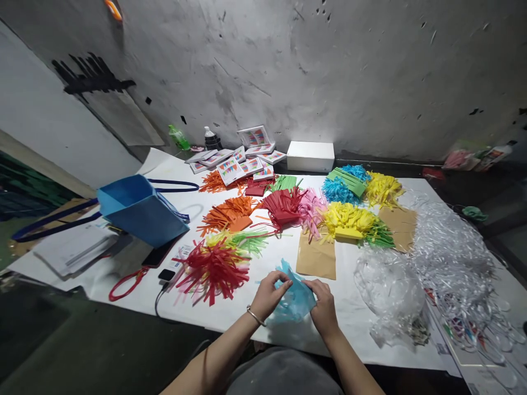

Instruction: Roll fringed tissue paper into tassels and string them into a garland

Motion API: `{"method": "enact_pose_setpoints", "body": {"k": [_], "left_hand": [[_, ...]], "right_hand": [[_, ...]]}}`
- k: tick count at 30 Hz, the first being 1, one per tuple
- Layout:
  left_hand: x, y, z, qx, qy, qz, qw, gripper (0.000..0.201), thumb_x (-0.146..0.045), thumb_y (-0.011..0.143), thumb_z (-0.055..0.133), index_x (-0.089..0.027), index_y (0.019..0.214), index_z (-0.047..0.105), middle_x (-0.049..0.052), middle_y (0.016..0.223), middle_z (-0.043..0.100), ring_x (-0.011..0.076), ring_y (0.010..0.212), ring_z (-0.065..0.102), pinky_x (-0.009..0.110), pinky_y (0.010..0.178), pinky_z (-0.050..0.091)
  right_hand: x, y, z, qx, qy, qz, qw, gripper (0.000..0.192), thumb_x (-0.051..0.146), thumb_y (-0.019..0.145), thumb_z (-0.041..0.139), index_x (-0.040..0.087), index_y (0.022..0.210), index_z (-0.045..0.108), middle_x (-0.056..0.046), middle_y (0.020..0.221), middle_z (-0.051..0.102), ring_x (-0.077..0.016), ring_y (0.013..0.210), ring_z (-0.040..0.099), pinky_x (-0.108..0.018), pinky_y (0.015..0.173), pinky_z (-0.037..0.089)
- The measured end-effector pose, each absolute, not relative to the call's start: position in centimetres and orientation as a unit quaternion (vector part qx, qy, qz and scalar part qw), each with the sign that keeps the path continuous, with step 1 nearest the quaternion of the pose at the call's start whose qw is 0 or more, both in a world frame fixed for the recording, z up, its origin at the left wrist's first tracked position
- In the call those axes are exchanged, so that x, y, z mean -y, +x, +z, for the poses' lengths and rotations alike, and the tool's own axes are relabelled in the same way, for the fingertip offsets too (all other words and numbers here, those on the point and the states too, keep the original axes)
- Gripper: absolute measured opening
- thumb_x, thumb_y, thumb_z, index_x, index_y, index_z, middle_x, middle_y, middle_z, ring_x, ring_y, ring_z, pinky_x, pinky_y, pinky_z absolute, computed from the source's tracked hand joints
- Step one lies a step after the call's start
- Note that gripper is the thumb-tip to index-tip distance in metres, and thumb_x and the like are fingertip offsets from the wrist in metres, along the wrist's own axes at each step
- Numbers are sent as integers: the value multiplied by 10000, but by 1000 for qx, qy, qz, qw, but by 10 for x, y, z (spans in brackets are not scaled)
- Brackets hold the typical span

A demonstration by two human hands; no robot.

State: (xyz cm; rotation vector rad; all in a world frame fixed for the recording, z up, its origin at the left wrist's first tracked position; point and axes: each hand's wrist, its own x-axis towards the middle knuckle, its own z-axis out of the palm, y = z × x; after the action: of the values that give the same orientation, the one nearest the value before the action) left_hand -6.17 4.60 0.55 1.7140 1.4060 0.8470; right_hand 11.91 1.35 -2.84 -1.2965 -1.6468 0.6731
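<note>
A sheet of light blue tissue paper (297,302) is held up between my two hands just above the near side of the table. My left hand (269,293), with a bangle at its wrist, pinches the paper's upper left. On the other side, my right hand (323,304) grips the right edge with thumb and fingers together. Just beyond lies a brown paper piece (316,258). To the left spreads a fringed red tissue bundle (216,271) over yellow, green and pink strips.
Fringed tissue bundles in orange (230,213), dark red (283,207) and yellow (349,219) lie across the white table (263,241). A blue bag (142,208) stands at left. Clear plastic (391,280) and shiny strips (448,247) heap at right. Printed packs (231,170) sit near a white box (310,157).
</note>
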Motion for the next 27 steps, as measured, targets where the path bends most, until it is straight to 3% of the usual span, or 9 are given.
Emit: {"method": "enact_pose_setpoints", "body": {"k": [2,6,11,16,19,22,25,27], "left_hand": [[-50,-62,10,-544,672,343,367,196,-375,823,556,-194,773,614,42,827,644,201,839,588,341,783,444],[-53,-58,6,-561,629,347,410,271,-398,760,618,-191,935,633,77,988,661,223,909,599,339,775,454],[-57,-53,-10,-553,576,313,514,286,-444,747,612,-161,768,644,41,722,667,191,712,605,304,686,462],[-58,-49,-16,-560,540,342,527,390,-477,726,642,-171,967,633,74,987,668,200,888,602,310,793,453],[-56,-45,-19,-536,502,314,602,437,-537,690,659,-150,889,636,26,763,635,163,742,573,284,717,437],[-53,-44,-17,-519,448,285,670,445,-570,661,679,-138,740,604,-44,582,498,93,548,439,228,552,339],[-50,-45,-7,-480,388,277,737,460,-566,661,697,-139,598,535,-68,515,400,63,485,337,220,508,274],[-48,-46,0,-437,351,301,771,461,-564,676,692,-140,584,535,-50,530,430,74,509,382,228,539,319]], "right_hand": [[-11,122,-34,679,-535,240,441,365,49,781,455,234,1028,649,-39,891,668,-208,873,586,-344,799,422],[-8,127,-38,691,-541,217,427,354,48,788,459,227,1040,632,-41,878,655,-212,859,568,-343,778,409],[-5,131,-40,709,-526,177,435,362,25,792,431,219,1038,612,-38,847,637,-206,817,557,-372,812,383],[-2,129,-41,694,-540,155,451,281,17,793,443,216,922,594,-19,785,597,-203,787,523,-362,776,382],[-2,130,-39,677,-546,146,471,203,40,825,418,200,845,541,-19,768,559,-194,765,503,-354,754,382],[-3,131,-37,674,-541,131,485,185,55,840,383,198,806,496,-20,770,534,-186,750,492,-356,748,380],[-3,132,-37,688,-531,121,480,197,49,837,363,202,812,485,-27,796,540,-188,776,499,-376,784,377],[-3,131,-38,697,-525,116,474,195,54,840,363,204,829,487,-31,814,548,-190,794,507,-393,812,373]]}}
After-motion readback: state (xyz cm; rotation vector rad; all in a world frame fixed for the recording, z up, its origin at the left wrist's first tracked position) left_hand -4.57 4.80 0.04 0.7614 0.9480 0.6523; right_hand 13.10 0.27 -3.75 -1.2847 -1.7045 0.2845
